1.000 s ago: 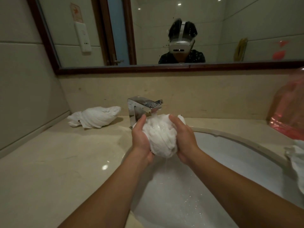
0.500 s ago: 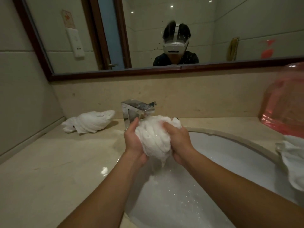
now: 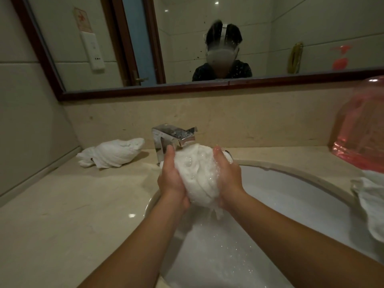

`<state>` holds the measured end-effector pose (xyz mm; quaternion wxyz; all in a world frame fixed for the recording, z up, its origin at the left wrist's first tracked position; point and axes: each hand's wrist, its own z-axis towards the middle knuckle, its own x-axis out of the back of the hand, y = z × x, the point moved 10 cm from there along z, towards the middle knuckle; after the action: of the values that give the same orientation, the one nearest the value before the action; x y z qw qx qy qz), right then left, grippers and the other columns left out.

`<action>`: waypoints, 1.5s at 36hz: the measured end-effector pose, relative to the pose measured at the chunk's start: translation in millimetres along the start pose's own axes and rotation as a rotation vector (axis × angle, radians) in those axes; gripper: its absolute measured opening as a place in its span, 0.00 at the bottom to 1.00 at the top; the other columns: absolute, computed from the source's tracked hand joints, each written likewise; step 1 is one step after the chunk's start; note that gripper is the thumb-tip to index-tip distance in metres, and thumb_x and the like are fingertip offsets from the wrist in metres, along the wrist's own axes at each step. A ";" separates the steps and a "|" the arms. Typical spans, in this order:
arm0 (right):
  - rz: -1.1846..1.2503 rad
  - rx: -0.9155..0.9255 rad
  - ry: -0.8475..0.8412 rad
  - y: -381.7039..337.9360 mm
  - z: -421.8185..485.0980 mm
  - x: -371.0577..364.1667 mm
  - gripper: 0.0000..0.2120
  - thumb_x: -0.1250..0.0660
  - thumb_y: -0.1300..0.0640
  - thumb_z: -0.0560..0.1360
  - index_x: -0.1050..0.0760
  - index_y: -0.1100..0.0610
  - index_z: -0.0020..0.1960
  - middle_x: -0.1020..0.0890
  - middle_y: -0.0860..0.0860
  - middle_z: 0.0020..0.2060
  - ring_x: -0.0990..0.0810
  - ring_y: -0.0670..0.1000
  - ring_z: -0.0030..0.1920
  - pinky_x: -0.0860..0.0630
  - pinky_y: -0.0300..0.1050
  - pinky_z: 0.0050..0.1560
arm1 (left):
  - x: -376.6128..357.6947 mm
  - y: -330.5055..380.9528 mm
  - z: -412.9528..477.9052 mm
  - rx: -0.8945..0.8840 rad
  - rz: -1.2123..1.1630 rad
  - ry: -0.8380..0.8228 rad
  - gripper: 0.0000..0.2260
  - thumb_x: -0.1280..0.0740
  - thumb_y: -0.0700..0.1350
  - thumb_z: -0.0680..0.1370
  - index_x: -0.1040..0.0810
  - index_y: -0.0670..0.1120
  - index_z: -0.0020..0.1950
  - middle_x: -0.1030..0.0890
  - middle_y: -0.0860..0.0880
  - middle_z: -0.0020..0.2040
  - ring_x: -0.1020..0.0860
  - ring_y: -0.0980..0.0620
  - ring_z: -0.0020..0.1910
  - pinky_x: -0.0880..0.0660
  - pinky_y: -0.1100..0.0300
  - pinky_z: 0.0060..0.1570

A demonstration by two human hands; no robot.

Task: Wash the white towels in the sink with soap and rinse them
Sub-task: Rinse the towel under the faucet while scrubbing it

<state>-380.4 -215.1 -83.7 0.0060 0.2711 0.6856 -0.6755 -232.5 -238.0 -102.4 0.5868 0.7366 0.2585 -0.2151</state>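
I hold the wet, sudsy white cloth towel [image 3: 197, 179] bunched into a ball between my two palms, right under the spout of the square chrome faucet [image 3: 172, 138] and above the far edge of the round white sink basin [image 3: 291, 196]. My left hand [image 3: 171, 179] cups it from 9 o'clock, my right hand [image 3: 227, 179] from 3 o'clock, and the fingers of both are curled round the bundle and pressing in. The ball's long axis runs from 12 down to 6 o'clock, from the spout toward me, with a wet tail hanging off the 6 o'clock end and dripping into the basin. Both hands are equally near; neither has to reach. I judge the next squeeze has to go inward along the 9-to-3 line, keeping the top under the spout.

A second twisted white towel [image 3: 112, 153] lies on the beige stone tabletop [image 3: 62, 215] at 10 o'clock, well apart from my left hand. More crumpled white cloth [image 3: 372, 204] rests on the rim at 3 o'clock, below a pink translucent plastic bag [image 3: 361, 134].
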 end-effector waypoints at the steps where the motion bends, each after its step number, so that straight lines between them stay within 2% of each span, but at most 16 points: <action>1: -0.009 -0.008 0.017 0.8 -1.1 0.9 0.14 0.30 0.43 0.82 0.17 0.53 0.52 0.14 0.51 0.46 0.15 0.52 0.47 0.18 0.47 0.48 | 0.4 3.7 -4.4 -0.016 -0.022 0.015 0.46 0.21 0.74 0.61 0.17 0.41 0.68 0.16 0.35 0.62 0.16 0.31 0.59 0.23 0.33 0.67; 5: -0.019 0.007 0.115 0.7 2.1 8.3 0.13 0.29 0.48 0.81 0.20 0.56 0.42 0.17 0.51 0.37 0.18 0.53 0.40 0.22 0.44 0.40 | 9.7 7.7 -4.4 -0.029 -0.039 0.087 0.31 0.33 0.70 0.78 0.15 0.43 0.63 0.13 0.38 0.56 0.13 0.35 0.52 0.17 0.42 0.55; 7: -0.045 0.007 0.135 0.1 3.5 9.3 0.14 0.29 0.49 0.80 0.21 0.56 0.40 0.17 0.51 0.35 0.18 0.54 0.41 0.22 0.47 0.44 | 11.7 7.3 0.1 -0.028 -0.011 0.104 0.27 0.34 0.67 0.81 0.15 0.44 0.61 0.12 0.40 0.53 0.12 0.38 0.47 0.16 0.50 0.40; 9: -0.043 -0.019 0.129 2.5 2.7 8.1 0.13 0.30 0.48 0.80 0.20 0.56 0.41 0.16 0.51 0.37 0.16 0.56 0.43 0.20 0.51 0.50 | 18.2 6.7 4.6 -0.029 0.021 0.141 0.26 0.34 0.64 0.82 0.16 0.43 0.63 0.12 0.40 0.54 0.12 0.40 0.45 0.17 0.54 0.33; 14: -0.059 -0.038 0.159 5.2 1.6 14.3 0.13 0.33 0.47 0.80 0.21 0.54 0.41 0.15 0.52 0.40 0.16 0.58 0.46 0.19 0.55 0.55 | 24.2 4.3 -3.2 -0.067 0.099 0.239 0.34 0.34 0.76 0.74 0.15 0.48 0.61 0.11 0.43 0.52 0.13 0.38 0.50 0.16 0.42 0.54; 17: -0.028 -0.023 0.231 2.5 0.6 24.3 0.15 0.35 0.44 0.82 0.21 0.52 0.43 0.15 0.51 0.42 0.15 0.57 0.48 0.18 0.55 0.57 | 6.1 -6.2 -9.9 -0.001 0.147 0.131 0.47 0.40 0.84 0.66 0.16 0.50 0.67 0.13 0.43 0.58 0.14 0.38 0.58 0.21 0.39 0.65; 19: -0.014 -0.016 0.276 -0.5 -3.1 30.1 0.16 0.37 0.40 0.83 0.22 0.51 0.46 0.15 0.51 0.47 0.15 0.57 0.51 0.18 0.56 0.60 | -4.6 -11.6 -16.5 0.037 0.172 0.075 0.47 0.45 0.84 0.67 0.17 0.51 0.68 0.13 0.43 0.61 0.16 0.39 0.61 0.24 0.40 0.69; 24: -0.052 0.005 0.180 -8.6 -8.1 20.7 0.16 0.39 0.41 0.85 0.20 0.51 0.50 0.14 0.51 0.49 0.16 0.56 0.53 0.20 0.56 0.64 | -23.7 -15.7 -27.0 0.071 0.191 -0.074 0.39 0.46 0.77 0.77 0.13 0.44 0.56 0.11 0.40 0.51 0.11 0.43 0.44 0.20 0.46 0.55; 29: -0.090 0.108 0.018 -10.3 -13.5 -1.1 0.12 0.27 0.45 0.79 0.17 0.54 0.49 0.11 0.51 0.44 0.12 0.53 0.48 0.16 0.56 0.57 | -16.2 -8.1 -18.0 0.041 0.133 -0.055 0.47 0.25 0.76 0.64 0.18 0.42 0.69 0.16 0.36 0.63 0.15 0.35 0.60 0.22 0.37 0.68; 34: 0.052 0.016 0.006 7.9 -1.8 2.9 0.33 0.19 0.35 0.64 0.19 0.53 0.62 0.11 0.52 0.52 0.12 0.55 0.54 0.17 0.60 0.62 | 12.9 -7.9 0.9 0.008 0.029 0.128 0.51 0.17 0.74 0.52 0.16 0.42 0.65 0.14 0.37 0.59 0.14 0.31 0.55 0.20 0.32 0.61; 38: 0.020 -0.148 -0.222 28.9 1.2 -12.3 0.49 0.21 0.23 0.57 0.18 0.54 0.67 0.13 0.57 0.59 0.13 0.60 0.59 0.21 0.64 0.67 | 25.4 0.9 5.6 0.002 -0.029 0.200 0.49 0.19 0.74 0.52 0.16 0.45 0.65 0.14 0.37 0.59 0.14 0.30 0.52 0.20 0.28 0.55; 42: 0.003 -0.259 -0.411 41.3 -7.6 -26.2 0.49 0.28 0.20 0.62 0.18 0.56 0.69 0.14 0.60 0.61 0.14 0.63 0.61 0.23 0.68 0.68 | 29.4 13.2 -3.6 -0.051 -0.013 0.257 0.42 0.26 0.73 0.57 0.15 0.44 0.60 0.12 0.38 0.53 0.13 0.32 0.47 0.18 0.31 0.52; 45: -0.006 -0.249 -0.322 41.9 -6.0 -21.9 0.53 0.19 0.23 0.51 0.16 0.54 0.66 0.13 0.57 0.58 0.13 0.60 0.58 0.20 0.64 0.66 | 28.1 16.1 -6.9 -0.099 0.080 0.271 0.35 0.27 0.72 0.60 0.13 0.47 0.55 0.11 0.42 0.49 0.12 0.36 0.46 0.16 0.37 0.52; 46: -0.002 -0.229 -0.286 39.1 -6.4 -20.7 0.50 0.17 0.25 0.50 0.15 0.54 0.64 0.12 0.57 0.57 0.12 0.60 0.57 0.19 0.63 0.65 | 29.4 17.5 -7.6 -0.117 0.114 0.300 0.32 0.27 0.72 0.60 0.13 0.49 0.51 0.11 0.44 0.46 0.12 0.38 0.45 0.16 0.39 0.52; 50: -0.060 -0.110 -0.052 27.3 -4.3 -6.4 0.21 0.21 0.39 0.72 0.15 0.54 0.55 0.10 0.53 0.47 0.10 0.57 0.49 0.15 0.60 0.58 | 31.7 23.0 -15.5 -0.166 0.184 0.388 0.31 0.29 0.78 0.60 0.14 0.52 0.43 0.12 0.48 0.44 0.14 0.39 0.48 0.18 0.39 0.58; 54: -0.149 0.048 0.106 10.1 -4.9 -4.3 0.20 0.25 0.39 0.74 0.18 0.56 0.50 0.13 0.52 0.43 0.14 0.56 0.47 0.17 0.52 0.52 | 36.8 28.4 -23.3 -0.160 0.205 0.441 0.29 0.34 0.73 0.63 0.17 0.49 0.43 0.13 0.46 0.45 0.15 0.38 0.49 0.19 0.40 0.59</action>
<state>-371.2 -212.8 -91.0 -0.0867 0.2548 0.6870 -0.6750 -185.7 -215.5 -98.8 0.5913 0.7394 0.3203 0.0324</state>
